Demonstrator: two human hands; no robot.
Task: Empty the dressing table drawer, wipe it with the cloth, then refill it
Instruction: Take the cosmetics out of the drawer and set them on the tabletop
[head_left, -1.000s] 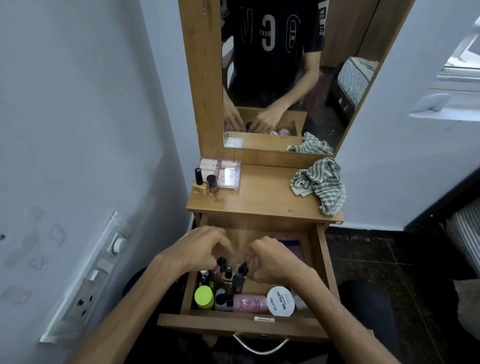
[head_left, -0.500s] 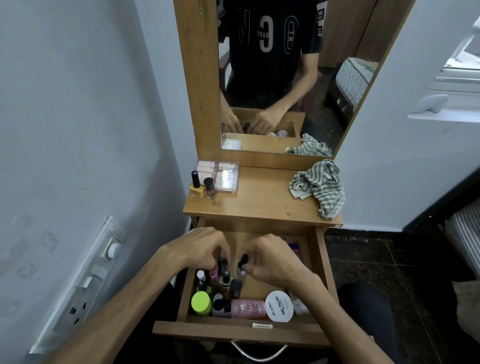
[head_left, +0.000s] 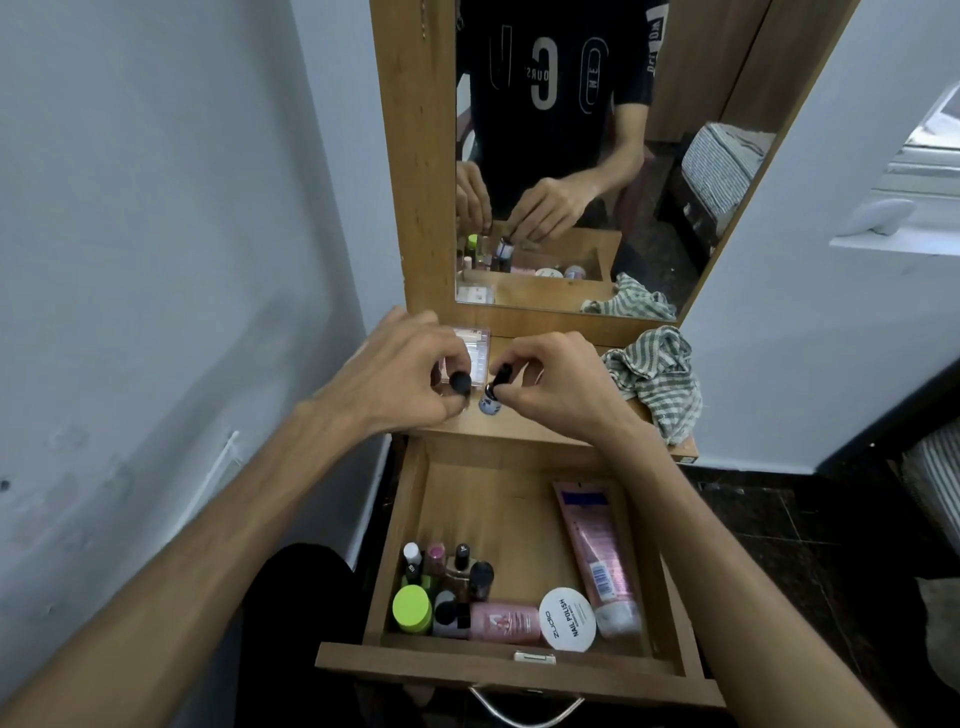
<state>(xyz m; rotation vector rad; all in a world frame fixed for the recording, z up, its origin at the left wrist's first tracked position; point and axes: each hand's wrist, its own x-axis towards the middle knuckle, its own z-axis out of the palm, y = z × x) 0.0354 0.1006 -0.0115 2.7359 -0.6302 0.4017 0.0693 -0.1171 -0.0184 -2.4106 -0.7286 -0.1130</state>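
The wooden drawer (head_left: 519, 670) is pulled open below the dressing table top (head_left: 545, 428). Over the table top, my left hand (head_left: 410, 374) pinches a small bottle by its round black cap (head_left: 460, 383). My right hand (head_left: 550, 379) grips a blue nail polish bottle (head_left: 489, 402) by its black cap, its base at the table surface. In the drawer's front left stand several small bottles (head_left: 452, 566), a green-lidded jar (head_left: 412, 608), a pink bottle (head_left: 506, 622), a white nail polish remover tub (head_left: 567, 618) and a pink tube (head_left: 597, 551). A striped cloth (head_left: 657, 379) lies crumpled on the table's right.
A clear pink box (head_left: 475, 348) sits at the table's back left, partly behind my hands. The mirror (head_left: 571, 156) rises behind the table. A white wall with a switch panel (head_left: 218, 467) is close on the left. Dark floor lies to the right.
Both hands have lifted out of the drawer, each with a small bottle, and moved up to the table top. The drawer's back half and the pink tube are now uncovered.
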